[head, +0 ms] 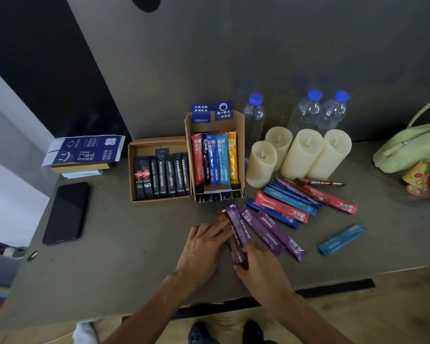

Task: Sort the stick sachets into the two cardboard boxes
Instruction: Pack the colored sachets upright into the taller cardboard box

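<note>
The grey table [124,264] is big, but the two boxes on it are small and look nearly full. The left box [157,139] holds only black sticks, stood in a row. The right box [241,135] holds bright ones: red, blue, yellow. A stick pushed in hard could bend or tip the others (there is not much room, I think).

The loose sticks [283,207] lie in a messy fan just right of the boxes, near the candles [301,155]. Some lie on top of others, so pulling one could drag more along. One blue stick [341,239] lies apart and could be forgotten.

The brown and purple sticks [236,229] are at the front of the table, between both hands. The right hand [261,266] grips their near end with bent fingers. The left hand [204,247] rests along their side, fingers straight. The sticks are thin and shiny, so one may slide out.
</note>
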Action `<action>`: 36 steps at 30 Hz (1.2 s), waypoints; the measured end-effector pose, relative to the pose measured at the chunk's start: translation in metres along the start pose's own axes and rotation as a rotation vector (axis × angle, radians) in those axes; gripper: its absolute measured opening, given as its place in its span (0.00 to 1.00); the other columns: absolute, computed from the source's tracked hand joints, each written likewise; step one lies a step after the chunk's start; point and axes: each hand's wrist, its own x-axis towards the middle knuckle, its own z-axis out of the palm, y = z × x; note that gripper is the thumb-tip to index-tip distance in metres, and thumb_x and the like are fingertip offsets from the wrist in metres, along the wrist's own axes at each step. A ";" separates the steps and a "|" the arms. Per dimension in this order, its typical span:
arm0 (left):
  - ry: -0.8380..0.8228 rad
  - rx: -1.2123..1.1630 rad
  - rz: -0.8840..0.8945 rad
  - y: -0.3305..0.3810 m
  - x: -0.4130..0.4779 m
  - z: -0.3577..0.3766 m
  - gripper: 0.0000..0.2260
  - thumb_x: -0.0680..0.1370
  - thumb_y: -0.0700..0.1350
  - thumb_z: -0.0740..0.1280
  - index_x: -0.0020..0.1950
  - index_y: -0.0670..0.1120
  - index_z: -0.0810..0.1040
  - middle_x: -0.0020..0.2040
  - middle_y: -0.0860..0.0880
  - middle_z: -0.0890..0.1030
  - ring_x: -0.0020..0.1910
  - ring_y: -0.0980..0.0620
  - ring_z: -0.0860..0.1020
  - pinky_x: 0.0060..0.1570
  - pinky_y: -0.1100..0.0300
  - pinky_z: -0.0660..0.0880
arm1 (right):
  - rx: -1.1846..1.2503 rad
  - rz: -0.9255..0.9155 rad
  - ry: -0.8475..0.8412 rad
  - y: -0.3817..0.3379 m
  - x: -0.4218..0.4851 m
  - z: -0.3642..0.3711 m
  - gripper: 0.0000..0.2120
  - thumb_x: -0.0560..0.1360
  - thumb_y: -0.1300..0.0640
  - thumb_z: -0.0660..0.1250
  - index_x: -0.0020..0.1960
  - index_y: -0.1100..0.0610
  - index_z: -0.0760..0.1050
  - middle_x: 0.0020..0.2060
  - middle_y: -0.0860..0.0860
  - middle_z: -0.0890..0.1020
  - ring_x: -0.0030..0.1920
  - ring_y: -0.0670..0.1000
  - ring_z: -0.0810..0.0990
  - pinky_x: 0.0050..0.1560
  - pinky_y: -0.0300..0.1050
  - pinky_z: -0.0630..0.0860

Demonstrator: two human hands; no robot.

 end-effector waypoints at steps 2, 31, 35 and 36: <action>0.010 -0.009 -0.003 0.000 -0.001 0.001 0.22 0.77 0.44 0.63 0.70 0.57 0.73 0.72 0.55 0.73 0.61 0.51 0.74 0.58 0.56 0.71 | 0.039 0.017 0.005 -0.001 0.000 -0.002 0.11 0.77 0.51 0.69 0.57 0.53 0.75 0.50 0.47 0.81 0.48 0.45 0.81 0.47 0.38 0.78; 0.095 -0.808 -0.365 0.027 0.011 -0.051 0.10 0.79 0.40 0.69 0.50 0.56 0.83 0.45 0.57 0.85 0.45 0.62 0.82 0.46 0.69 0.76 | 1.031 0.176 -0.188 -0.011 0.025 -0.101 0.08 0.81 0.58 0.64 0.49 0.61 0.80 0.36 0.53 0.82 0.28 0.46 0.75 0.28 0.37 0.68; 0.160 -0.982 -0.345 0.033 0.020 -0.069 0.09 0.78 0.36 0.70 0.48 0.49 0.84 0.44 0.55 0.86 0.44 0.59 0.83 0.46 0.69 0.75 | 0.790 0.096 -0.167 -0.014 0.024 -0.094 0.05 0.79 0.56 0.67 0.52 0.54 0.81 0.43 0.49 0.84 0.36 0.45 0.81 0.34 0.34 0.74; 0.165 -0.990 -0.343 0.034 0.022 -0.072 0.08 0.78 0.36 0.70 0.48 0.48 0.85 0.43 0.54 0.86 0.43 0.60 0.83 0.45 0.68 0.75 | 0.781 0.084 -0.181 -0.014 0.023 -0.090 0.04 0.79 0.57 0.68 0.52 0.53 0.82 0.44 0.49 0.84 0.37 0.47 0.81 0.36 0.35 0.76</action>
